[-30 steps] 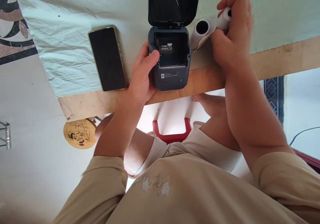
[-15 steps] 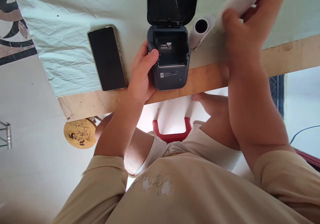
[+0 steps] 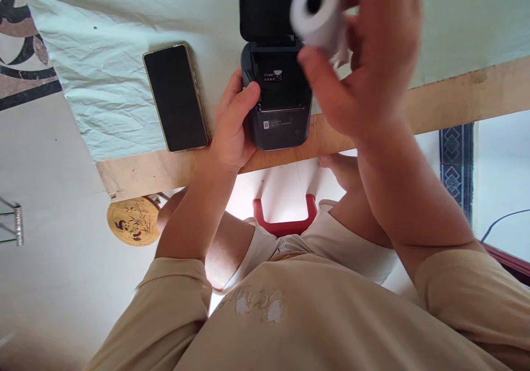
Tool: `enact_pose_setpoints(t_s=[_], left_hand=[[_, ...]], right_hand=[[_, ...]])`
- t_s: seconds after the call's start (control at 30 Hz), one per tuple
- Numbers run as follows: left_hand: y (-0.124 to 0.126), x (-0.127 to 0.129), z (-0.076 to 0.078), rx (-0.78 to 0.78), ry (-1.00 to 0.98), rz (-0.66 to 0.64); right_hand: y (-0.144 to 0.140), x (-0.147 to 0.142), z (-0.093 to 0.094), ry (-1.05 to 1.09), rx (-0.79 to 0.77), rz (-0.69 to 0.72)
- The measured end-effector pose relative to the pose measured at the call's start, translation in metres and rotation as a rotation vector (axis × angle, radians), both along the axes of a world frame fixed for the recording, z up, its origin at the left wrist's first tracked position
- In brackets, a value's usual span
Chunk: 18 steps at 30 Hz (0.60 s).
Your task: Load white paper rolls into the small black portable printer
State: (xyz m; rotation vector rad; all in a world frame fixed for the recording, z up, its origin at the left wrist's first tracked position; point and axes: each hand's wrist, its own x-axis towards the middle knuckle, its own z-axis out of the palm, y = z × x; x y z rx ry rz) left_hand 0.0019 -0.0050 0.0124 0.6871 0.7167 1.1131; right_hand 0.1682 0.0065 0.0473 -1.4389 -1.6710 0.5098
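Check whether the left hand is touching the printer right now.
Touching. The head view shows the left hand wrapped against the side of the printer, thumb lying over its top edge by the open paper bay.

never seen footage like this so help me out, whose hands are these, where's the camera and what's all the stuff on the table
The camera sits on a person's head, looking down at their own two bare hands; the beige shirt at the bottom is theirs. The left hand grips the side of a small dark printer whose lid stands open, at the edge of a wooden table covered with a pale cloth. The right hand holds a white paper roll in the air above the printer; it is blurred. A phone with a dark screen lies flat beside the left hand.
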Motion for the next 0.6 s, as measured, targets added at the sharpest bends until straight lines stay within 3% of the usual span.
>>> enact_pose_setpoints(t_s=[0.13,0.3,0.43,0.6], left_hand=[[0.000,-0.001,0.000,0.029,-0.033,-0.026],[0.001,-0.003,-0.004,0.053,-0.037,-0.026],[0.004,-0.005,-0.010,0.094,-0.017,-0.030],[0.005,-0.007,-0.012,0.107,-0.042,-0.044]], right_hand=[[-0.007,-0.009,0.000,-0.317,0.296,0.163],[-0.005,-0.012,-0.009,-0.371,0.230,0.180],[-0.001,-0.018,-0.019,-0.332,0.246,0.137],[0.004,-0.017,-0.025,-0.311,0.261,0.185]])
